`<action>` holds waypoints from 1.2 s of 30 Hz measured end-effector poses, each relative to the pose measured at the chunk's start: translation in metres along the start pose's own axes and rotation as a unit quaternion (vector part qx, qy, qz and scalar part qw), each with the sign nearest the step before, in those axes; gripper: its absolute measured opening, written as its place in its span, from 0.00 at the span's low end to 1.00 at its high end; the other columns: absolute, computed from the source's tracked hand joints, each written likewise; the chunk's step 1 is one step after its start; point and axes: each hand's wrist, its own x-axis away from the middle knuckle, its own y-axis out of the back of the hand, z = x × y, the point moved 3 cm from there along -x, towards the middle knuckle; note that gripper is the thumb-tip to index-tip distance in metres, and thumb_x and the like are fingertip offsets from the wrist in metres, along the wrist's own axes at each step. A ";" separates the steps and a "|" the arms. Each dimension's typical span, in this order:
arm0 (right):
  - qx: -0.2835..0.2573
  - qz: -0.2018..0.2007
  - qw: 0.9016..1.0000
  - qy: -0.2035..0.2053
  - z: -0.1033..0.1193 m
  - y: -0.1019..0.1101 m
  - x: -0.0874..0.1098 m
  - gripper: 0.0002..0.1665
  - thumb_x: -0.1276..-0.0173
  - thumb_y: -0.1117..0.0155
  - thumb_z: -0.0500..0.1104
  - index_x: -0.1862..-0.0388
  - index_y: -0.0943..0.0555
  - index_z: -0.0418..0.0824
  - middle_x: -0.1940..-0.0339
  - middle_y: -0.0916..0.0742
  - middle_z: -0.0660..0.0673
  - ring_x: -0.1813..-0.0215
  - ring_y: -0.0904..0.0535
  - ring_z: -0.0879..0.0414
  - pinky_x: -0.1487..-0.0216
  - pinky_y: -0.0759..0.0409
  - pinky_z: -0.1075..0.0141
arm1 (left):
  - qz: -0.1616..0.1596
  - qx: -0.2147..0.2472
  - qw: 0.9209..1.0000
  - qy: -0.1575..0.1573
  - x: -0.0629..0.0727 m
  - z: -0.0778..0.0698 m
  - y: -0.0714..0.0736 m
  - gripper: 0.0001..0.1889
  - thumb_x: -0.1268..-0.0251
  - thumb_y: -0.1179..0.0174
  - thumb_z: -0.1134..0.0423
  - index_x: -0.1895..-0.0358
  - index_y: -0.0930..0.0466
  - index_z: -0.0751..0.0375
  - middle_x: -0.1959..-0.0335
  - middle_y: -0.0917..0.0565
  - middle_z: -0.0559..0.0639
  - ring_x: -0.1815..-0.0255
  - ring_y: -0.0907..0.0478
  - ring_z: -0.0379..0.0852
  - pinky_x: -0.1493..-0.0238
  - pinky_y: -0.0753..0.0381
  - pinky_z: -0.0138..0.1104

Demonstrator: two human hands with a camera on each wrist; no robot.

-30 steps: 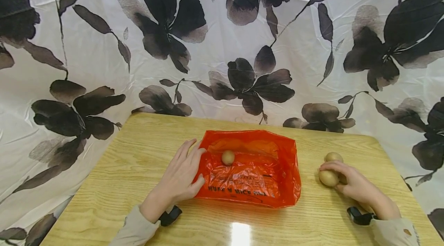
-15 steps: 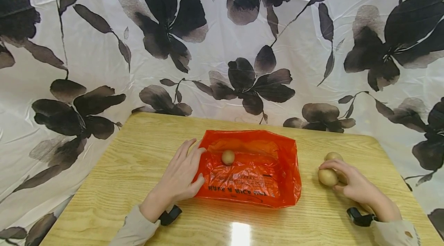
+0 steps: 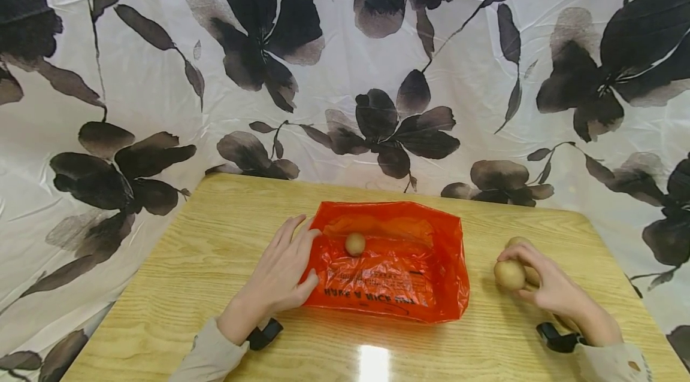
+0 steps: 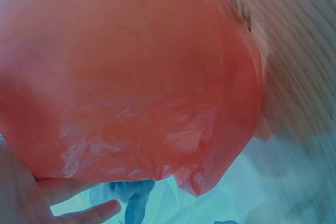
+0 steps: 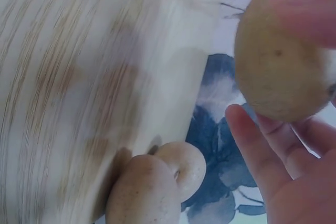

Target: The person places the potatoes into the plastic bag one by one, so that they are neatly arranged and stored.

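My right hand (image 3: pixel 555 286) pinches a round tan potato (image 3: pixel 509 275) between thumb and fingers at the right of the table. In the right wrist view that potato (image 5: pixel 281 61) shows small dark spots, held off the wood. Two more potatoes lie by this hand, a larger one (image 5: pixel 144 192) in front of a smaller one (image 5: pixel 184 169); the hand partly covers them in the head view. My left hand (image 3: pixel 277 271) rests with relaxed, spread fingers along the left side of an open red plastic bag (image 3: pixel 450 268). Inside the bag lies one potato (image 3: pixel 354 244).
The light wooden table (image 3: pixel 210 238) carries everything. A white cloth with dark flowers (image 3: pixel 334 58) hangs behind and beside it. Black straps with cameras (image 3: pixel 264 334) sit at both wrists.
My right hand and the potato in it have shifted very slightly left and up. My left hand, the bag and the potato inside it have stayed in place.
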 end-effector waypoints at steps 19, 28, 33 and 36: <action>-0.018 -0.011 1.000 -0.009 0.015 0.006 -0.013 0.41 0.73 0.29 0.24 0.52 0.23 0.45 0.54 0.21 0.52 0.53 0.26 0.62 0.49 0.29 0.78 | 0.006 0.002 1.000 0.006 0.001 0.000 0.001 0.31 0.51 0.44 0.59 0.41 0.31 0.70 0.37 0.28 0.67 0.30 0.40 0.67 0.25 0.49 0.52; -0.019 -0.010 1.000 -0.001 0.023 0.010 -0.020 0.42 0.73 0.27 0.23 0.52 0.23 0.44 0.54 0.20 0.53 0.52 0.25 0.63 0.48 0.26 0.78 | 0.005 0.003 1.000 0.006 0.001 0.000 0.000 0.31 0.51 0.44 0.59 0.41 0.31 0.70 0.37 0.27 0.67 0.30 0.40 0.67 0.25 0.49 0.52; -0.027 -0.007 1.000 0.002 0.027 0.012 -0.024 0.42 0.73 0.26 0.22 0.52 0.22 0.44 0.53 0.20 0.52 0.52 0.25 0.62 0.49 0.25 0.77 | 0.000 0.002 1.000 -0.001 0.001 0.000 -0.001 0.31 0.51 0.44 0.59 0.41 0.31 0.70 0.38 0.27 0.67 0.30 0.39 0.67 0.25 0.48 0.52; -0.032 -0.005 0.999 0.010 0.031 0.013 -0.027 0.43 0.72 0.24 0.22 0.51 0.22 0.44 0.52 0.20 0.51 0.51 0.25 0.62 0.48 0.25 0.77 | -0.002 0.001 1.000 -0.005 0.000 0.000 -0.001 0.31 0.51 0.45 0.59 0.41 0.32 0.71 0.38 0.27 0.68 0.30 0.39 0.68 0.26 0.47 0.53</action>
